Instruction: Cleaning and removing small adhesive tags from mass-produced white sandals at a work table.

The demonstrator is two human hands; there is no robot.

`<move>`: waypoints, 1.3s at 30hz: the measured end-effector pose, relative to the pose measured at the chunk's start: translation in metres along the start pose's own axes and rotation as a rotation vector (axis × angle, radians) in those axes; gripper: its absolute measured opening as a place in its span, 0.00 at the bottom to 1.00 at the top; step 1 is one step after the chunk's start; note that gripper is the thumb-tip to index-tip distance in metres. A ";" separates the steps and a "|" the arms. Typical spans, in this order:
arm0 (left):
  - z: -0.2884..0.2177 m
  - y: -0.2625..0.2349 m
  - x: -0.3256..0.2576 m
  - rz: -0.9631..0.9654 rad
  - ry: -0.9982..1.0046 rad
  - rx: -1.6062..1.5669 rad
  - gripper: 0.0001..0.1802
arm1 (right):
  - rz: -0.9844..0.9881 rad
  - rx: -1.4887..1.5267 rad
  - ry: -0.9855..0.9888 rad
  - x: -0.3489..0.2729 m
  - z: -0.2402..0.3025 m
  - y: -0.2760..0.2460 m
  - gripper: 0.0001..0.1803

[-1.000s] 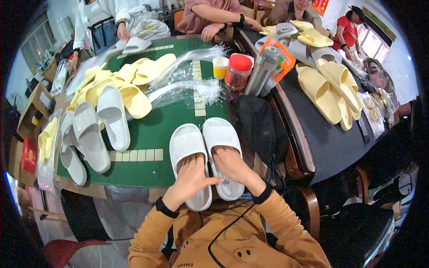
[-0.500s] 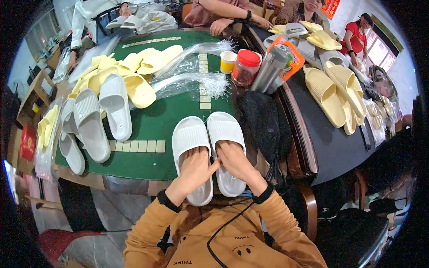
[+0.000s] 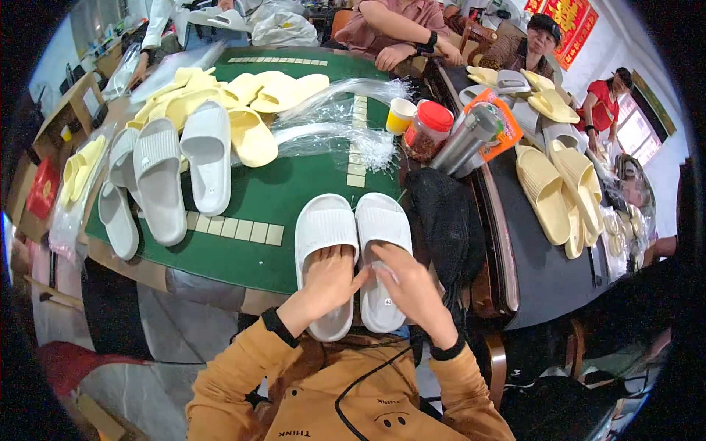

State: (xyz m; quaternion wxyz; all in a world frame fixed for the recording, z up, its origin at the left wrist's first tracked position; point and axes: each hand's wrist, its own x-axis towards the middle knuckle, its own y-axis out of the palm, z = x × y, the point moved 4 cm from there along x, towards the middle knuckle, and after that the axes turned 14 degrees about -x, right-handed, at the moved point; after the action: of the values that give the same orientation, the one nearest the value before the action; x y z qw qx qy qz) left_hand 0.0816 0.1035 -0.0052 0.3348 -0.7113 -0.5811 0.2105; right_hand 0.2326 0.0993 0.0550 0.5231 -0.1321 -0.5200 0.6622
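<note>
Side by side at the table's near edge lie two white slippers, toes pointing away from me: a left slipper [image 3: 323,226] and a right slipper [image 3: 384,222]. My left hand [image 3: 325,285] has its fingers tucked under the left slipper's ribbed strap, their tips hidden; its thumb reaches across toward the right slipper. Over the right slipper's footbed is my right hand [image 3: 416,289], slightly blurred, fingers apart, with the fingertips near the strap's opening. A small round size sticker shows on that slipper's heel.
Grey slippers [image 3: 160,184] and a heap of yellow slippers [image 3: 254,136] cover the green table's left. Clear plastic strands [image 3: 331,143] lie beyond. At right stand a paper cup [image 3: 399,116], red-lidded jar [image 3: 429,131] and steel flask [image 3: 465,140], with black netting [image 3: 445,220] nearer. Other people sit around.
My right hand has drawn back partway out of the right slipper, toward me and to the right. The left hand stays in the left slipper. The whole view has shifted a little.
</note>
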 end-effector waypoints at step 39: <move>0.001 0.002 0.002 -0.117 0.108 -0.040 0.33 | 0.234 -0.195 -0.021 0.144 -0.060 0.075 0.11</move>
State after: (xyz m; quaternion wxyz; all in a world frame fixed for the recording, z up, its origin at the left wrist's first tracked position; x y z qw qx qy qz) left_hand 0.0825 0.1053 -0.0075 0.3629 -0.6932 -0.6067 0.1404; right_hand 0.1734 0.2584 0.0208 0.4215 -0.2352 -0.5684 0.6663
